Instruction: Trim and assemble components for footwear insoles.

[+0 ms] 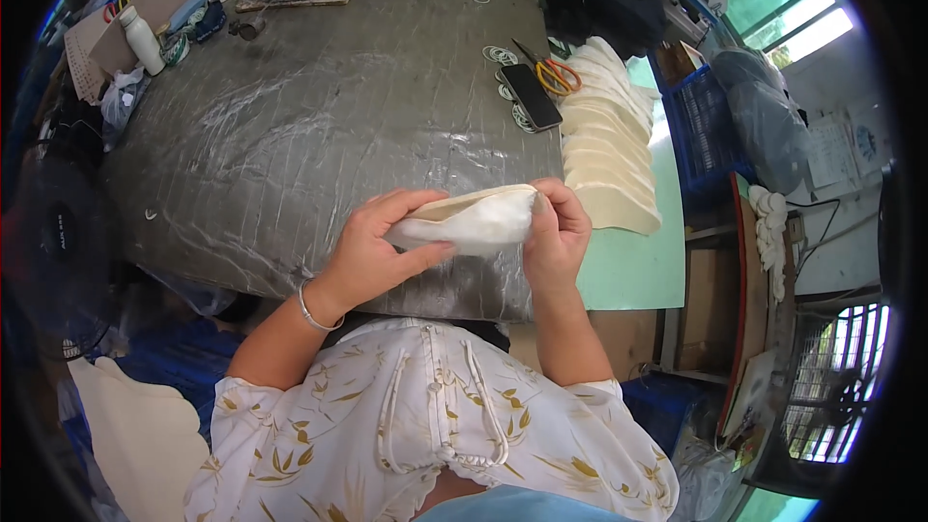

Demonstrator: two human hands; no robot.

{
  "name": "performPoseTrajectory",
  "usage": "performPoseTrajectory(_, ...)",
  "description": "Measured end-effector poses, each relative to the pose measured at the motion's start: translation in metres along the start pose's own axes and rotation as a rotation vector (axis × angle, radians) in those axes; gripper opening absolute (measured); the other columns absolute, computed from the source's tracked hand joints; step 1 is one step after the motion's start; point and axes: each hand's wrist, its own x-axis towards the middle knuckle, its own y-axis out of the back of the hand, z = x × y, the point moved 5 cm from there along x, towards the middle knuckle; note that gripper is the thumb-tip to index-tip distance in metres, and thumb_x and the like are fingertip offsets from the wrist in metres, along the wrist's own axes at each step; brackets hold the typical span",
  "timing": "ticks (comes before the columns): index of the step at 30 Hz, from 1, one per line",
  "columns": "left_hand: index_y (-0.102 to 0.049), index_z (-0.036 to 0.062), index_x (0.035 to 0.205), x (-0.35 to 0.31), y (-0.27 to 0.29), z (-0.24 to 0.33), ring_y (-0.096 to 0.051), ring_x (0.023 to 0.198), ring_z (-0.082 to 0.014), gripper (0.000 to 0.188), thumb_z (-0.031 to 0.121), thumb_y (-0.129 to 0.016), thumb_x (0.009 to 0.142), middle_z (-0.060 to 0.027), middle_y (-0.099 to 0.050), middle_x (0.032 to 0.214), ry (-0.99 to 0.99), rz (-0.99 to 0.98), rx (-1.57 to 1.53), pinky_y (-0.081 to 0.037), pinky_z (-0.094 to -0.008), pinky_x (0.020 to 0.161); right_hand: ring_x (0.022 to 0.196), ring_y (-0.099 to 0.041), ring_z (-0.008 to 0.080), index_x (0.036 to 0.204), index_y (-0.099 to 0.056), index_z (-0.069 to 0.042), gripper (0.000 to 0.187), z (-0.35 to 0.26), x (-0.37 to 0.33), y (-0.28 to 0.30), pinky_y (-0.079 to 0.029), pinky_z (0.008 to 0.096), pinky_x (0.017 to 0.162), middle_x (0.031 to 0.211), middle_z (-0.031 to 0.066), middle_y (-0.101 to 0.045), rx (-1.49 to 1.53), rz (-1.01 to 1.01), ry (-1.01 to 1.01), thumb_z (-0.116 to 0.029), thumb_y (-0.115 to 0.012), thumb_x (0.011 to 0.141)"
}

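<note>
A folded, padded piece of cream and white fabric (474, 224) is held above the near edge of the dark table. Its white side faces me, and a cream layer forms a raised rim along its far edge. My left hand (379, 244) grips its left end, with the fingers behind and the thumb along the near side. My right hand (559, 237) pinches the right end between thumb and fingers. To the right, a long row of overlapping cream pieces (609, 150) lies on a pale green sheet (633, 266).
A black phone (532, 97), orange-handled scissors (554, 75) and white elastic loops (500, 55) lie beyond my right hand. A white bottle (143, 41) stands at far left. Cream scalloped pieces (145, 435) sit lower left, below a dark fan (63, 227). A blue crate (704, 121) is at right.
</note>
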Motion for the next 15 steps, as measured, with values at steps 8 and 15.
performPoseTrajectory(8, -0.072, 0.0039, 0.102, 0.002, -0.005, -0.002, -0.065, 0.08, -0.024, 0.024, 0.002, -0.07, 0.078, -0.008, -0.07, 0.09, 0.006, -0.011, 0.069, -0.047, -0.0346, 0.081, 0.095, -0.059, 0.0119, 0.124, -0.061, 0.004, 0.036, -0.012, -0.001, 0.01, -0.046, 0.0258, 0.087, 0.102, 0.006, -0.066, -0.046, -0.153, -0.132, -0.013, -0.058, 0.092)
performPoseTrajectory(15, -0.071, 0.0051, 0.099, 0.002, 0.001, 0.005, -0.063, 0.079, -0.0219, 0.029, -0.001, -0.071, 0.071, -0.0063, -0.07, 0.087, -0.143, -0.138, 0.393, -0.043, -0.0367, 0.087, 0.085, -0.067, 0.0231, 0.103, -0.07, 0.001, 0.023, -0.027, 0.009, -0.006, -0.051, 0.032, 0.078, 0.092, 0.0137, -0.07, -0.559, -0.432, 0.042, -0.002, -0.072, 0.079)
